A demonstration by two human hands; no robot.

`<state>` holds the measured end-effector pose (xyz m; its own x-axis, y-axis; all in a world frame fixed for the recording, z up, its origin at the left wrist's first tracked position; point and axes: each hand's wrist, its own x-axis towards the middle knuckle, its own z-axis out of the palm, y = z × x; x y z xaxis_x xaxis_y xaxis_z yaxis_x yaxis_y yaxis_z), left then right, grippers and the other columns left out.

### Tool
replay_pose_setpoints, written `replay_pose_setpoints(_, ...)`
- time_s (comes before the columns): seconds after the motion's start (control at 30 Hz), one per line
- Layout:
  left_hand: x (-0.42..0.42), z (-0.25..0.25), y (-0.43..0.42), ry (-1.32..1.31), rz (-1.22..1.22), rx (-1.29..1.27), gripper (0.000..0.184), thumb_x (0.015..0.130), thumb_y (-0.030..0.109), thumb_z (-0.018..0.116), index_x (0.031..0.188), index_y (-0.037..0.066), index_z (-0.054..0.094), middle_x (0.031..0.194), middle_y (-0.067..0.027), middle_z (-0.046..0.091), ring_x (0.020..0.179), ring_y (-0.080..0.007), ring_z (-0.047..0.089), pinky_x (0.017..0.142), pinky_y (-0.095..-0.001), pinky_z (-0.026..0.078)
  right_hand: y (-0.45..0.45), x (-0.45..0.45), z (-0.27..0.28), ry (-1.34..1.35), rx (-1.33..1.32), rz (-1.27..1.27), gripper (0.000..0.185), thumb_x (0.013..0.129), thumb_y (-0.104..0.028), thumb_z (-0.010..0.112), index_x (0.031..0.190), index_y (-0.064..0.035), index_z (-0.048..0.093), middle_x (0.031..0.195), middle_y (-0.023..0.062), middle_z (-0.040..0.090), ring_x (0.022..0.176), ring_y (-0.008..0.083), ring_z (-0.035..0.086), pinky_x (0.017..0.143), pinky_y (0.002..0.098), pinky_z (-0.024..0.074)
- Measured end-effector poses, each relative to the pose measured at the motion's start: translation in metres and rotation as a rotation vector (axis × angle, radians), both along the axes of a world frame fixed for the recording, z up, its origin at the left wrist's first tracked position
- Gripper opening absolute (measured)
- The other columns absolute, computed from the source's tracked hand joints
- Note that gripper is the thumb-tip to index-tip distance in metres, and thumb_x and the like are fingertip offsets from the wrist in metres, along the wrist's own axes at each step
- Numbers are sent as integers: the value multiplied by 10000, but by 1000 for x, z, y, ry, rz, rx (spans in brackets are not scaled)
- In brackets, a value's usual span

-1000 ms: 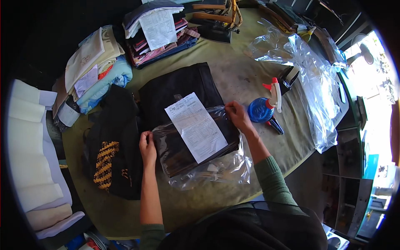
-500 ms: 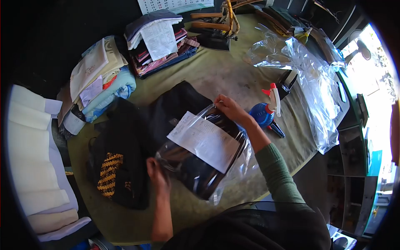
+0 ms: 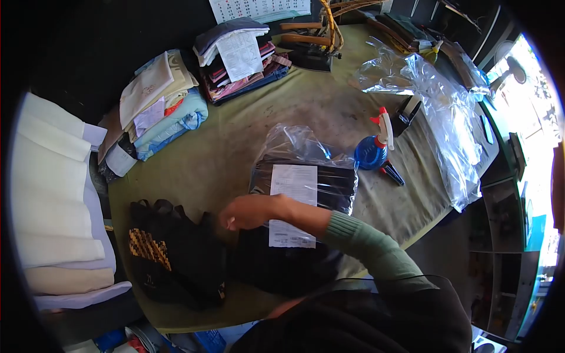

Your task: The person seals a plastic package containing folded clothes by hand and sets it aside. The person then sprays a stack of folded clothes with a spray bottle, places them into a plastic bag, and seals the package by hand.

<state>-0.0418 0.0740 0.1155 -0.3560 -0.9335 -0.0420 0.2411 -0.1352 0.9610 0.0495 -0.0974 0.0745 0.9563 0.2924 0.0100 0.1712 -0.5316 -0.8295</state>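
A clear plastic packet (image 3: 338,191) of folded black fabric lies on the table, a white printed paper (image 3: 294,176) showing on it. Across it reaches my right arm. My right hand (image 3: 244,212) is over the packet's left side, close to a black cloth bag (image 3: 188,259) with yellow patterning. Its fingers look bent, but blur hides whether they grip anything. Only a patch of skin shows at the bottom, beside my dark clothing; my left hand itself is out of sight.
Two stacks of folded clothes (image 3: 170,115) (image 3: 244,82) stand at the back left. Behind is an iron (image 3: 312,59). A blue spray bottle (image 3: 372,152) stands right of the packet, near loose clear plastic (image 3: 447,123). The table (image 3: 235,141) has a cloth cover.
The packet has come down flat and turned, so its paper now runs lengthwise. My right hand has left its top edge and moved left and down. My left hand has dropped from view.
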Motion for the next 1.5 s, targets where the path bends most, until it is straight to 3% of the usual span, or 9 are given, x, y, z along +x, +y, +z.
replay_pose_setpoints(0.07, 33, 5, 1, 54, 109, 39, 417, 920, 186, 518, 1304, 30, 469, 1284, -123, 525, 1150, -236, 516, 985, -364, 376, -13, -39, 7, -138, 161, -211, 147, 846, -96, 560, 960, -45, 637, 967, 110, 651, 940, 270, 616, 773, 396, 488)
replay_pose_setpoints(0.17, 103, -35, 0, -472, 961, 86, 391, 925, 148, 511, 1288, 14, 456, 1239, -120, 541, 1173, -233, 496, 988, -332, 360, -43, -125, -1, -177, 286, -816, 190, 831, 26, 588, 1018, -9, 599, 919, 101, 639, 862, 187, 622, 743, 299, 496)
replay_pose_setpoints(0.33, 161, -112, -16, -467, 884, 135, 493, 931, 101, 442, 1405, 44, 321, 1396, -108, 412, 1302, -205, 361, 1073, -333, 246, -62, -255, -69, -158, 500, -1464, 338, 832, 39, 553, 1156, -55, 518, 908, 49, 585, 737, 109, 582, 627, 237, 470)
replay_pose_setpoints(0.43, 161, -113, -31, -393, 791, 131, 485, 926, 73, 411, 1404, 36, 335, 1423, -91, 387, 1315, -190, 343, 1088, -312, 220, -29, -280, -74, 207, 1020, -1281, 678, 721, 153, 440, 1350, -86, 355, 1157, 113, 515, 839, 148, 599, 635, 257, 478)
replay_pose_setpoints(0.53, 151, -114, -24, -292, 844, 196, 478, 908, 79, 384, 1383, 26, 376, 1414, -83, 403, 1305, -188, 360, 1081, -299, 240, 4, -259, -87, 19, 1134, -1150, 746, 747, 149, 442, 1424, -105, 253, 1175, 119, 526, 926, 153, 594, 731, 275, 506)
replay_pose_setpoints(0.77, 65, -143, 37, -216, 1132, 233, 572, 816, 115, 360, 1377, 7, 383, 1376, -114, 442, 1239, -187, 442, 1047, -314, 315, -56, -270, -73, 34, 1062, -1186, 582, 751, 148, 464, 1304, -29, 425, 1062, 76, 588, 918, 124, 581, 741, 231, 481)
replay_pose_setpoints(0.93, 5, -175, 41, -495, 1388, 193, 318, 716, -100, 485, 1010, 8, 543, 974, -46, 564, 955, -143, 530, 879, -265, 392, -68, -304, -70, 46, 1173, -1075, 472, 721, 142, 453, 1174, 28, 515, 1059, 79, 594, 977, 130, 580, 839, 241, 467)
replay_pose_setpoints(1.27, 2, -146, 35, -906, 1216, 14, 162, 678, -108, 490, 804, -11, 523, 710, -126, 520, 685, -260, 547, 663, -325, 429, -111, -290, -79, -34, 190, -1013, 219, 721, 7, 548, 916, -5, 644, 726, 100, 644, 730, 132, 627, 691, 286, 491)
replay_pose_setpoints(1.5, -34, -138, 81, -954, 860, 127, 136, 632, -74, 536, 740, -3, 492, 743, -175, 531, 758, -395, 540, 662, -416, 434, -96, -350, -82, 332, 298, -735, 148, 675, -69, 588, 801, -4, 631, 680, 101, 615, 660, 176, 601, 641, 301, 476)
